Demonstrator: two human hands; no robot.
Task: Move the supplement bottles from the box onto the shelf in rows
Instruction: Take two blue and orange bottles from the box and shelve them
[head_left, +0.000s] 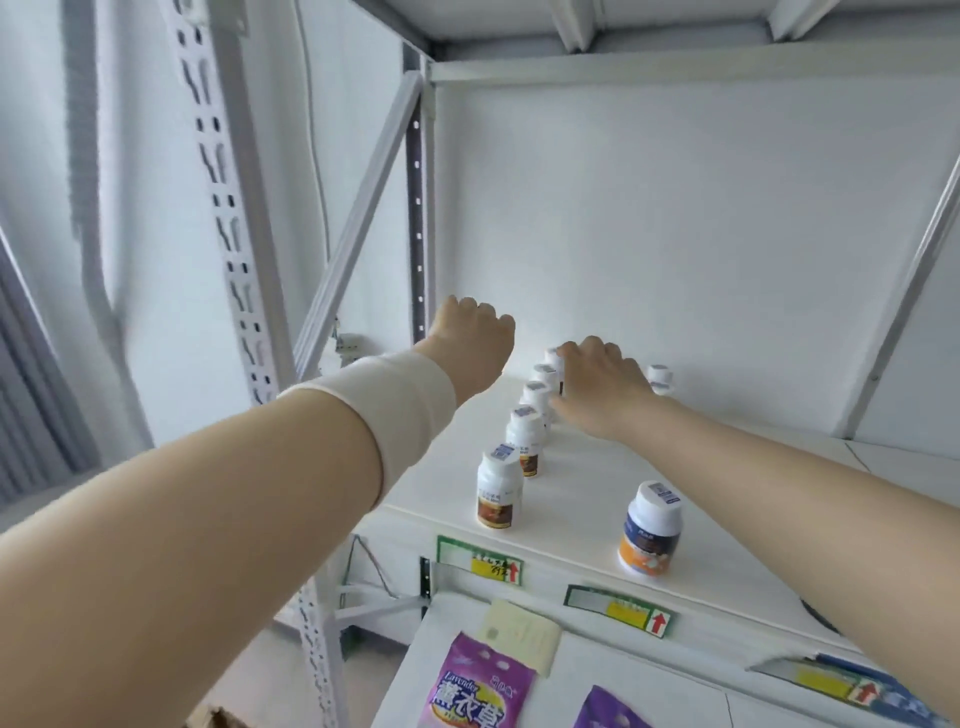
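Head view: right hand (602, 387) fingers (571, 351) curl round rear bottle (551, 357) of 5 lined up on shelf (571, 467). Left hand (472, 338) curled, grip hidden. Seat it straight behind the 4th before letting go.

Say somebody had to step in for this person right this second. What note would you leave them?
Left hand: fingers curled above the back left of the shelf; any load is hidden.
Right hand: grips the rearmost bottle of the brown-label row.
Done: five bottles in that row, an orange-label bottle in front, a white-capped bottle at the back.
Left: box out of view, so the remainder is unknown.
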